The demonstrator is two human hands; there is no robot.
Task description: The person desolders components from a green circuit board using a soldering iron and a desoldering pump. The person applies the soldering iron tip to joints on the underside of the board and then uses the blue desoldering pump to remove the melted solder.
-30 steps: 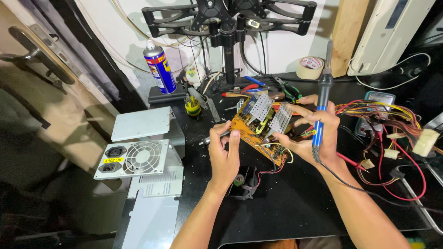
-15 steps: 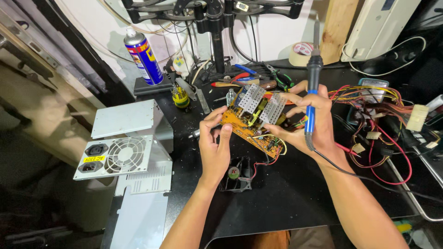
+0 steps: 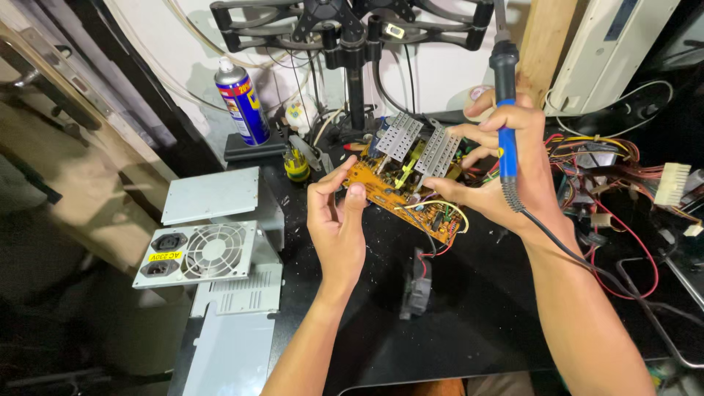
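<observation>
both hands have lifted the circuit board (image 3: 407, 194) higher. left hand (image 3: 334, 220) pinches its edge; right hand (image 3: 506, 172) grips the soldering iron (image 3: 504, 110) and, seemingly, the board.

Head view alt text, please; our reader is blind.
Two bare hands hold an orange circuit board with grey heat sinks above a black table: left hand at its near edge, right hand also gripping a blue-handled soldering iron.
</observation>
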